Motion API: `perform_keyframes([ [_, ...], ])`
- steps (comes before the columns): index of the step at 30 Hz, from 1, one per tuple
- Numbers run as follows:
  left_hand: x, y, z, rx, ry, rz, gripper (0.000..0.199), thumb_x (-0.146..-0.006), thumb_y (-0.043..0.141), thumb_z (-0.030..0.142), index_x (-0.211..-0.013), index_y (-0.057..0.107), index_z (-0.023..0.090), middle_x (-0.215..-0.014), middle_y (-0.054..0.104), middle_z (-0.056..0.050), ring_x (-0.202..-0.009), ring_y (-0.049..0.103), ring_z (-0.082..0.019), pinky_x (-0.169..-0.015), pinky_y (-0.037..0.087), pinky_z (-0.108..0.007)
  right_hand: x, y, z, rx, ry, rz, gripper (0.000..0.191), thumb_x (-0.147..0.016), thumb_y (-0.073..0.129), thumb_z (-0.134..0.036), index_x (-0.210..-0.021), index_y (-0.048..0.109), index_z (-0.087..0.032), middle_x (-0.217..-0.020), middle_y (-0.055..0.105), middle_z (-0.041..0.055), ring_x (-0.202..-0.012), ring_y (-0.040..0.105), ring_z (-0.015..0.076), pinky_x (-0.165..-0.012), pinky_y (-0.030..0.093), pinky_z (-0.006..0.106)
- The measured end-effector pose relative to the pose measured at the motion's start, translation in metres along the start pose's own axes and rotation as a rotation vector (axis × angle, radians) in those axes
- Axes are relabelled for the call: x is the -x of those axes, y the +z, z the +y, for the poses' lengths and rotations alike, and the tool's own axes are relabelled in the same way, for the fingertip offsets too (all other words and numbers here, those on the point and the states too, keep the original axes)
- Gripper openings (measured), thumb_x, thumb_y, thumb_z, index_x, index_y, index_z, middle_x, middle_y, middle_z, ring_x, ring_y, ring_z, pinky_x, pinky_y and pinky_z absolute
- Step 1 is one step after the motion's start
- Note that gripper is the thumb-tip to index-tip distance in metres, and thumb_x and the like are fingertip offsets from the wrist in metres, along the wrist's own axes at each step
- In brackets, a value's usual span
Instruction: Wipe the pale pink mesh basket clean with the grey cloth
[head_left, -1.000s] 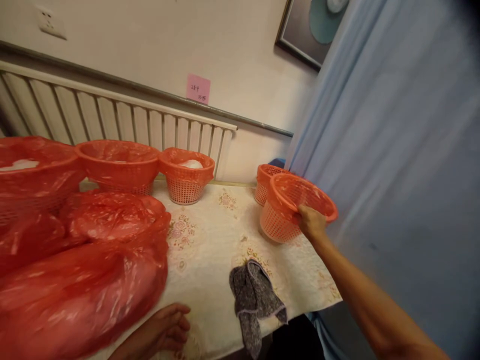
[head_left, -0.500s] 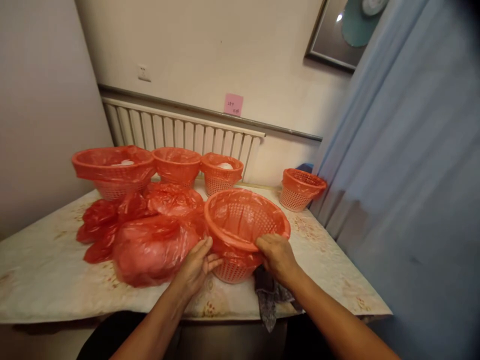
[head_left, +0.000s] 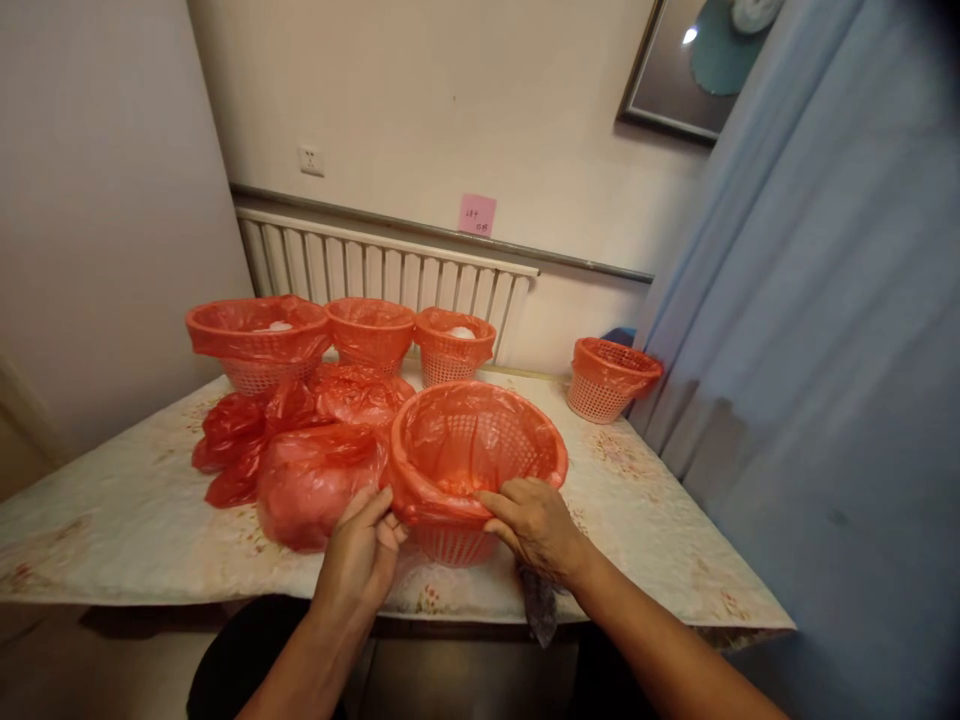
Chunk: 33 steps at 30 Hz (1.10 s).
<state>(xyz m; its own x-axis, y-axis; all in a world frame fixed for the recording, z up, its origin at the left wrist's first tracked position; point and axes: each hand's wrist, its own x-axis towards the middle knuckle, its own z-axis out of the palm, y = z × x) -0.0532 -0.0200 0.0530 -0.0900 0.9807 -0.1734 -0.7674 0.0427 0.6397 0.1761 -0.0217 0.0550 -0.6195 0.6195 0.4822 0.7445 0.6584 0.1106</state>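
An orange mesh basket (head_left: 454, 545) stands upright near the front of the table, lined with a red plastic bag (head_left: 480, 430) folded over its rim. At the basket's left side, my left hand (head_left: 360, 555) is closed, thumb against curled fingers, on the bag's overhanging edge. My right hand (head_left: 536, 530) grips the bag at the front right rim, its thumb on top of the rim. Just left of the basket lie a filled red bag (head_left: 319, 485) and crumpled red bags (head_left: 236, 440). A dark grey cloth (head_left: 538, 605) lies partly under my right hand, hanging over the table edge.
Three bag-lined baskets stand along the back: a wide one (head_left: 259, 345), a middle one (head_left: 370, 330) and a small one (head_left: 454, 350) holding something white. Another basket (head_left: 611, 380) stands at the back right by a blue curtain (head_left: 787, 400). A radiator (head_left: 360, 265) is behind the table.
My right hand has moved left along the front rim. My left hand has closed on the bag's edge. The camera view has shifted slightly.
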Motion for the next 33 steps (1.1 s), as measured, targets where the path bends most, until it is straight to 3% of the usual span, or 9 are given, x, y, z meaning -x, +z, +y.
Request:
perform_keyframes([
  [3,0.005,0.012,0.007,-0.045,0.104,-0.068,0.013,-0.068,0.069,0.015,-0.076,0.058,0.014,-0.068,0.065,0.000,-0.056,0.061,-0.010,-0.049,0.049,-0.018,-0.002,-0.001,-0.001,-0.015,-0.019,-0.020,0.054,-0.093,0.033,-0.063,-0.117,0.060,-0.022,-0.080,0.059,0.0042,-0.073,0.050,0.0180,-0.067,0.031,0.030],
  [6,-0.005,0.026,0.011,-0.162,0.187,-0.129,0.018,-0.069,0.070,0.023,-0.075,0.055,0.016,-0.066,0.060,0.004,-0.055,0.057,-0.009,-0.052,0.047,-0.019,-0.004,0.001,-0.002,-0.008,-0.002,-0.027,0.058,-0.087,0.041,-0.069,-0.112,0.062,-0.020,-0.080,0.059,0.0047,-0.074,0.050,0.0187,-0.067,0.031,0.031],
  [12,-0.044,0.038,0.010,-0.841,0.639,-0.053,0.009,-0.078,0.057,0.026,-0.075,0.051,0.020,-0.061,0.046,0.007,-0.055,0.047,-0.011,-0.054,0.036,-0.021,-0.003,0.005,0.001,-0.034,-0.004,0.062,0.037,-0.097,0.041,-0.047,-0.099,0.064,-0.019,-0.077,0.060,0.0042,-0.072,0.049,0.0169,-0.068,0.030,0.030],
  [15,-0.050,0.037,0.006,-1.029,0.752,-0.072,0.006,-0.081,0.051,0.021,-0.075,0.049,0.021,-0.064,0.049,0.005,-0.059,0.048,-0.013,-0.058,0.035,-0.023,-0.004,0.001,-0.001,-0.093,-0.033,0.078,0.034,-0.098,0.039,-0.042,-0.101,0.064,-0.020,-0.076,0.061,0.0035,-0.070,0.049,0.0158,-0.067,0.032,0.029],
  [18,-0.049,0.036,0.005,-1.100,0.772,-0.120,0.010,-0.083,0.050,0.020,-0.074,0.047,0.022,-0.064,0.048,0.005,-0.058,0.047,-0.014,-0.059,0.033,-0.024,-0.006,-0.002,-0.004,-0.166,0.025,0.084,0.035,-0.100,0.036,-0.037,-0.088,0.064,-0.019,-0.072,0.060,0.0026,-0.067,0.049,0.0143,-0.065,0.033,0.028],
  [22,-0.044,0.037,0.008,-1.040,0.693,-0.180,0.007,-0.080,0.061,0.020,-0.084,0.057,0.023,-0.063,0.054,0.004,-0.062,0.052,-0.017,-0.062,0.033,-0.024,-0.016,-0.005,0.002,-0.389,0.270,0.108,0.038,-0.098,0.037,-0.034,-0.066,0.052,-0.019,-0.063,0.053,-0.0004,-0.059,0.046,0.0125,-0.058,0.032,0.025],
  [27,-0.034,0.037,0.007,-0.993,0.466,-0.222,0.045,-0.069,0.075,0.017,-0.112,0.063,0.026,-0.069,0.062,0.001,-0.079,0.061,-0.024,-0.072,0.038,-0.025,-0.044,-0.025,0.031,-0.659,0.693,0.274,0.033,-0.090,0.040,-0.034,-0.059,0.043,-0.021,-0.055,0.045,-0.0042,-0.053,0.042,0.0118,-0.052,0.031,0.023],
  [29,-0.032,0.034,0.005,-1.016,0.443,-0.263,0.051,-0.067,0.077,0.016,-0.114,0.064,0.028,-0.073,0.064,0.000,-0.084,0.062,-0.026,-0.076,0.039,-0.026,-0.056,-0.037,0.043,-0.637,0.714,0.369,0.033,-0.088,0.041,-0.037,-0.060,0.046,-0.021,-0.055,0.046,-0.0042,-0.055,0.043,0.0118,-0.054,0.033,0.023],
  [33,-0.034,0.028,0.001,-1.235,0.565,-0.357,0.043,-0.071,0.075,0.020,-0.112,0.066,0.029,-0.074,0.065,-0.002,-0.080,0.063,-0.025,-0.074,0.039,-0.026,-0.073,-0.053,0.062,-0.558,0.549,0.429,0.029,-0.086,0.047,-0.039,-0.071,0.059,-0.018,-0.069,0.059,-0.0009,-0.069,0.053,0.0134,-0.067,0.041,0.025],
])
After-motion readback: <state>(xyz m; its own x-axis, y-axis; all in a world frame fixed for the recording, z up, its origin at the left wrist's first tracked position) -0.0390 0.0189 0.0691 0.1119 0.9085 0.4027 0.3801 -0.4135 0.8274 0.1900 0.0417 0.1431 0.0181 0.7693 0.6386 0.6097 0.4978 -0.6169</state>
